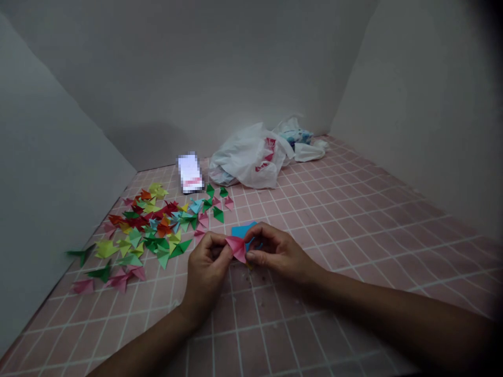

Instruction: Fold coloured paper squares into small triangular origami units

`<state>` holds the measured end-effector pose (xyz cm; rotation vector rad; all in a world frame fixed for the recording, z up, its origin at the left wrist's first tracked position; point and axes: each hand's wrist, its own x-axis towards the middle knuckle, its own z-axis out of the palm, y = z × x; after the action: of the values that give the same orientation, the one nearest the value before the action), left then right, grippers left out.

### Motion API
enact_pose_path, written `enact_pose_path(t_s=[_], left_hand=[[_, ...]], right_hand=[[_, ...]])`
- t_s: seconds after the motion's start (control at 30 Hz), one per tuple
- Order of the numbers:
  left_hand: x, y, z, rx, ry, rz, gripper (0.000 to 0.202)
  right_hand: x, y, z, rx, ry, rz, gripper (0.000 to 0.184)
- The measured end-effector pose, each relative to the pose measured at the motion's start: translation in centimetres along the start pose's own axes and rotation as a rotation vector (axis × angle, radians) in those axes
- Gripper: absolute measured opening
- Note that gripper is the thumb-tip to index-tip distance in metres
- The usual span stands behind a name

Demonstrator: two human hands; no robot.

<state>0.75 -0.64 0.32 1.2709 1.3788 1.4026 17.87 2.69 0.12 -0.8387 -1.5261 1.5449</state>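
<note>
My left hand [206, 264] and my right hand [277, 251] meet over the pink checked surface [353, 225], both pinching a small folded pink paper piece [237, 247] between thumbs and fingertips. A blue paper sheet [242, 229] lies flat just behind the pink piece, partly hidden by my right fingers. To the left spreads a pile of folded paper triangles [149, 225] in green, red, yellow, pink and light blue.
A crumpled white plastic bag [247, 157] and a second white bundle [302, 141] sit at the back near the wall corner. A blurred white card [190, 173] stands beside the bag. Grey walls close in on the left, back and right.
</note>
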Motion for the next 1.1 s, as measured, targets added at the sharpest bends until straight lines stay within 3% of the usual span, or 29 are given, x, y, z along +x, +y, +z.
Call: enact_pose_path(t_s=[0.2, 0.43, 0.67, 0.77, 1.1], left_hand=[[0.12, 0.04, 0.07, -0.1, -0.011, -0.149, 0.02], [0.08, -0.29, -0.01, -0.172, -0.038, -0.205, 0.022], [0.24, -0.5, -0.08, -0.141, -0.054, -0.157, 0.02], [0.12, -0.18, 0.1, -0.124, -0.077, -0.135, 0.018], [-0.59, 0.13, -0.1, 0.009, -0.146, 0.017, 0.007]], right_hand=[[0.07, 0.61, -0.3, -0.055, 0.009, -0.079, 0.013], [0.07, 0.82, -0.45, -0.056, -0.007, -0.117, 0.009], [0.22, 0.9, -0.69, -0.142, -0.041, -0.241, 0.01], [0.23, 0.88, -0.73, -0.186, 0.003, -0.299, 0.01], [-0.02, 0.68, -0.55, -0.157, 0.033, -0.201, 0.011]])
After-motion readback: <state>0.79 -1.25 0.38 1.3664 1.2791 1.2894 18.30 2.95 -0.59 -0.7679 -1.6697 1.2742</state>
